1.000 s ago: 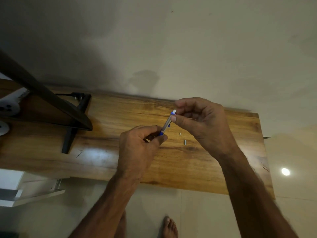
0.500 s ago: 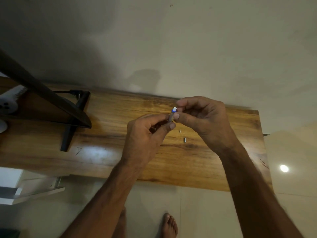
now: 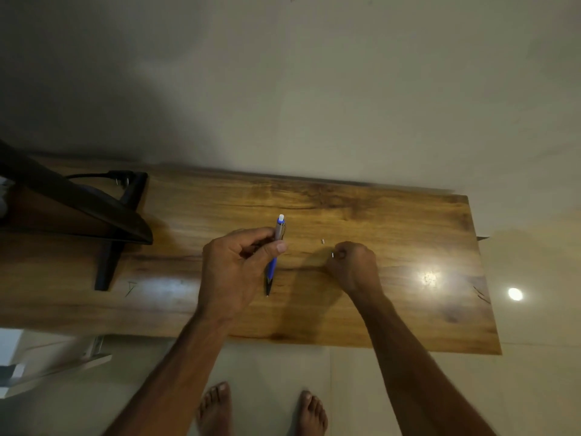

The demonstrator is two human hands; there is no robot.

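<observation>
**Blue pen held up while a small part is picked off the wood**

The left hand (image 3: 235, 262) holds the pen (image 3: 273, 265) just above the wooden worktop (image 3: 408, 231). Its grip is curled round the grey upper barrel, thumb pressed on the front. The white end points up and the dark tip points down, probably so that the pen stays steady and ready to take a part.

The right hand (image 3: 353, 265) is down on the wood, just right of the pen. Its grip is pinched on a tiny metal piece (image 3: 332, 255), apparently to lift it. A second small piece (image 3: 323, 241) lies loose just beyond, near the knuckles, where a careless move could knock it away.

At the far left are a black stand (image 3: 107, 262) and a plug (image 3: 121, 179), well apart from the work. Nothing lies between the two hands. Bare feet (image 3: 215, 407) show on the floor below.
</observation>
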